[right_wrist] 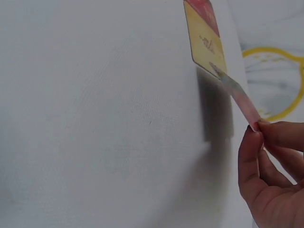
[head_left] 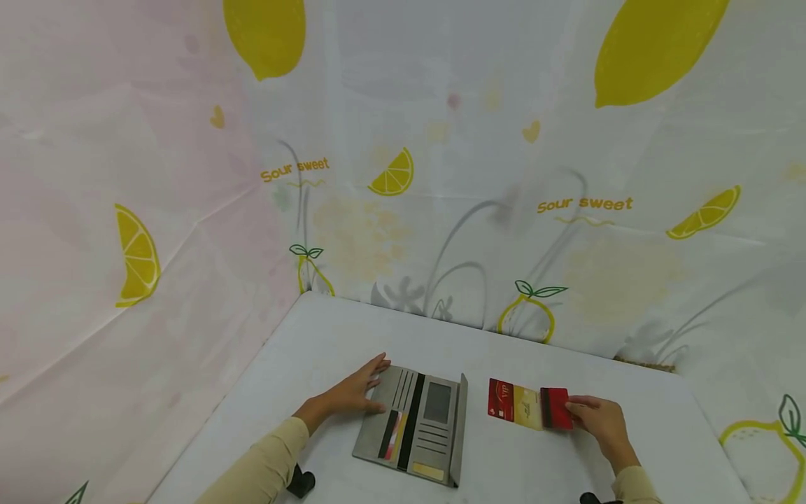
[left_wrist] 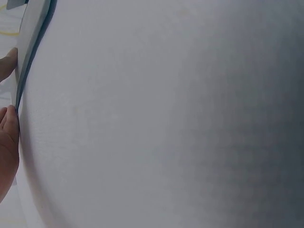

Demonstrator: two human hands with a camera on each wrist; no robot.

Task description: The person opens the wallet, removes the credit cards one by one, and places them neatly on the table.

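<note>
A grey bifold wallet (head_left: 371, 435) lies unfolded on the white table, with several cards (head_left: 394, 437) in its left pocket and a gold card (head_left: 428, 471) low in its right half. My left hand (head_left: 346, 395) rests on the wallet's left side, thumb on the inner face and fingers extended along the outer edge. Between thumb and fingers my right hand (head_left: 601, 420) pinches a red card (head_left: 559, 409) with a dark stripe. That card is tilted and raised off the table, its shadow beneath. Beside it lie a gold card (head_left: 526, 406) and a red VIP card (head_left: 501, 400).
The white table (head_left: 340, 322) meets a lemon-printed curtain (head_left: 441, 231) at the back and along both sides. A raised flap (head_left: 460, 434) stands along the wallet's right edge. Black gear (head_left: 301, 483) sits below my left wrist.
</note>
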